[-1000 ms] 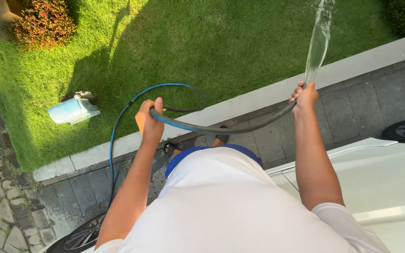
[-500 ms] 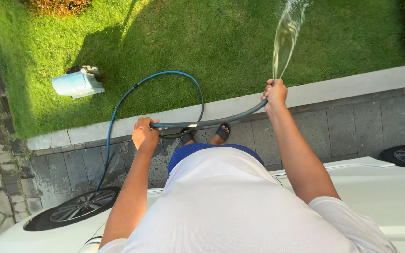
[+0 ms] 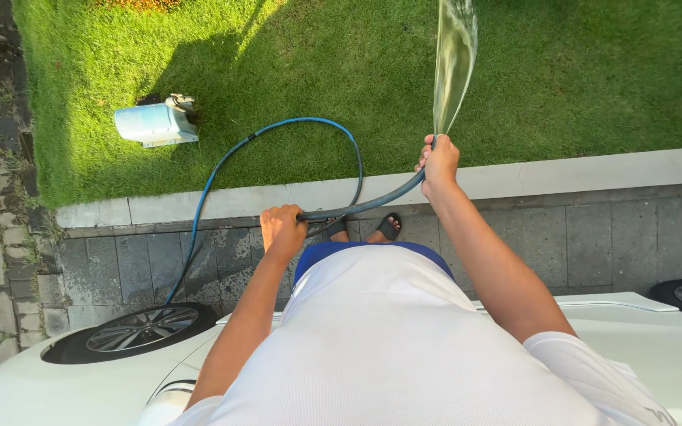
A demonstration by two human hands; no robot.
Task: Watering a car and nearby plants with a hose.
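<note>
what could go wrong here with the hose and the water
The hose loops over the grass and runs down across the paving near the feet in open sandals, so it could likely catch a foot. The paving looks damp, so a slip is possible. The right hand pinches the hose end and the water fans toward the lawn; if the grip shifts, spray may hit the pale blue container lying on the grass or splash back.

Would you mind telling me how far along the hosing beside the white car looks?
Done: the grey paving by the front wheel looks damp in patches. In hand: the right hand grips the blue rubber hose at its end, its water jet arcing over the lawn; the left hand holds the slack. Left: the white car body shows no obvious wetness or suds.
</note>
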